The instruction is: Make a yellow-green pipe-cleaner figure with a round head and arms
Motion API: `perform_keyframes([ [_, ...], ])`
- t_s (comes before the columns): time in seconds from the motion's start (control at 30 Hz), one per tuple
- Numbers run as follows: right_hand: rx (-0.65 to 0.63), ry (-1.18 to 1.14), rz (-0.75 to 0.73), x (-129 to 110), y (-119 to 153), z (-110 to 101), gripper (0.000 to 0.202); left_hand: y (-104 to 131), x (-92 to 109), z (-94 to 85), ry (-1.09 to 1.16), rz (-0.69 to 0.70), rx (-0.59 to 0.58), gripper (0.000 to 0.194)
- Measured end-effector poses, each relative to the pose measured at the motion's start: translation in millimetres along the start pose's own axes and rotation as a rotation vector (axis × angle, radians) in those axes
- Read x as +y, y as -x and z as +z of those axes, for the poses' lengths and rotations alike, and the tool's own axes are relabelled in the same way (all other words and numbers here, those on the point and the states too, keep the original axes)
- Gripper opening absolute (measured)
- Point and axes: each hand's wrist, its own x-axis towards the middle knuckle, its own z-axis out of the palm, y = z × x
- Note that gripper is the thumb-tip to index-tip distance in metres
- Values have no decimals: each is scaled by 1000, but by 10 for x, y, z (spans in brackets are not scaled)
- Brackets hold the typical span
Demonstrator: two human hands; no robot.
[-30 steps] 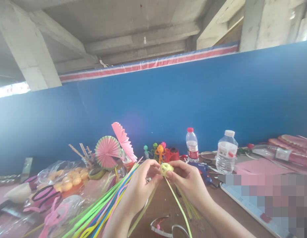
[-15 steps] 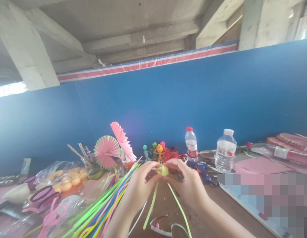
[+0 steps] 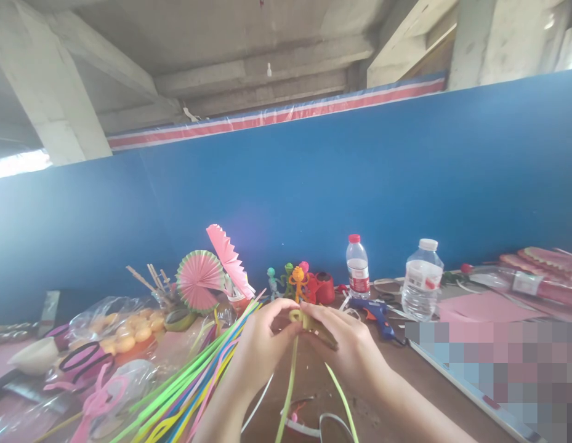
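Just above the desk (image 3: 311, 372), near the middle: a yellow coil (image 3: 295, 315), soft-looking, wound into a small ring at its left end. Pinched there between thumb and bent fingers of the left hand (image 3: 261, 341). Curved over the coil's other end, fingertips touching, the right hand (image 3: 348, 341); cannot tell pinch from mere touch, with the thumb out of sight. Trailing below, two narrow yellow strands (image 3: 292, 375), one nearer each hand.

To the left, a fanned bundle of slender stems (image 3: 188, 381) in green, yellow, blue, pink and purple, too overlapped for a count. Behind, two pleated paper fans (image 3: 200, 280), one a near-full pink disc with a green rim, the other narrow, pink and tilted. Beyond the hands, four small round-headed figurines (image 3: 298, 280): teal, green, orange, pink. Farther right, two clear plastic bottles (image 3: 358, 271), upright, one red-capped, one white-capped; before these, one blue glue gun (image 3: 380, 315). At far left, orange balls inside a crinkled clear bag (image 3: 135, 329), uncounted.

Smooth and flat behind everything, a blue panel (image 3: 290, 184), closing off the far side. Open room mainly on the bare brown surface below the hands, partly taken by thin white loops (image 3: 335, 421); tight and crowded on the left.
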Motion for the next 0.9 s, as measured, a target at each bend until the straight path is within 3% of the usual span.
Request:
perform_keyframes([
  [0.33, -33, -138, 80, -63, -25, -29, 32, -37, -82, -12, 312, -65, -85, 25],
  [0.67, -6, -536, 526, -199, -123, -78, 21, -53, -118, -15, 347, -102, -127, 25],
  [0.9, -32, -641, 503, -197, -144, -120, 18, -36, -89, -17, 301, -83, -111, 30],
])
